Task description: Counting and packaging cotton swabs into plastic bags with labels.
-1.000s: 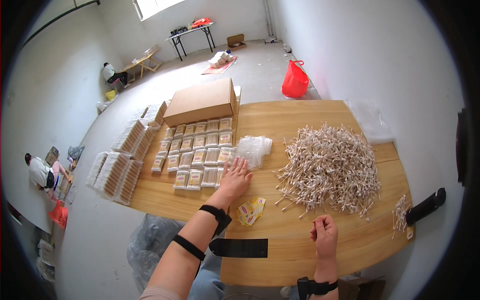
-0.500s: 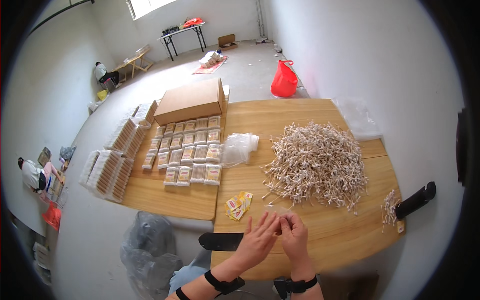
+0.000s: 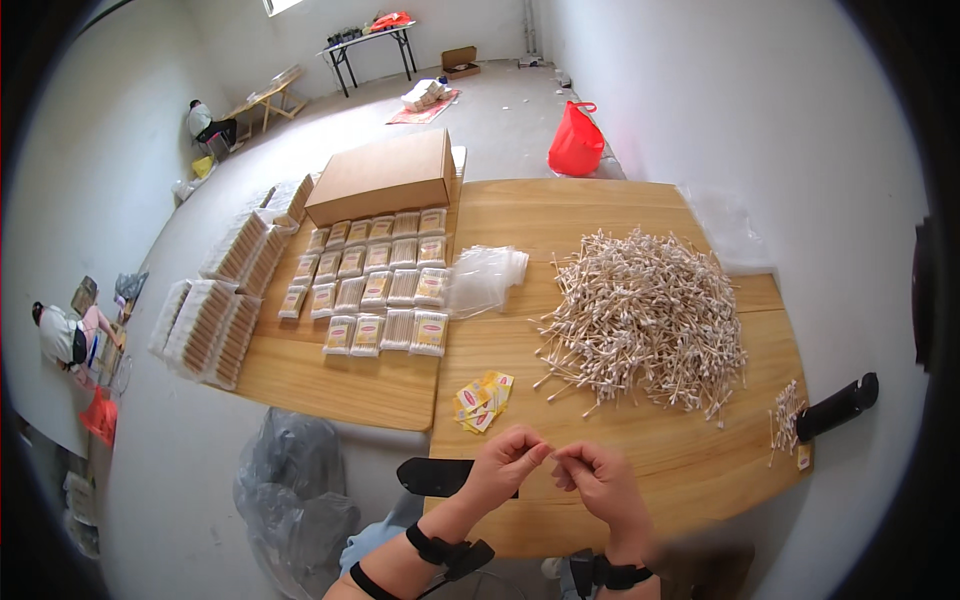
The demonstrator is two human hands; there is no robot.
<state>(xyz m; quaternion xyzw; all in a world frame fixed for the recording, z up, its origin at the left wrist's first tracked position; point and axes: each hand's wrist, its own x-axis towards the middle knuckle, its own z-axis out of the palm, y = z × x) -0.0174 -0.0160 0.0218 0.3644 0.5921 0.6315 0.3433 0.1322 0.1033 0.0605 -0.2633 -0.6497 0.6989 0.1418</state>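
Over the smooth wooden table (image 3: 620,215), I see left hand (image 3: 508,466) and right hand (image 3: 597,480) curled, fingertips pinched together; contents indiscernible, near the bristly cotton-swab heap (image 3: 645,315).

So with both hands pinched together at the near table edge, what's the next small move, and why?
Probably a reach with the right hand toward the cotton swab pile. Both it and the left hand are pinched together over bare wood, and whether they hold anything is too small to tell. The pile lies just ahead to the right; the clear bags sit further off.
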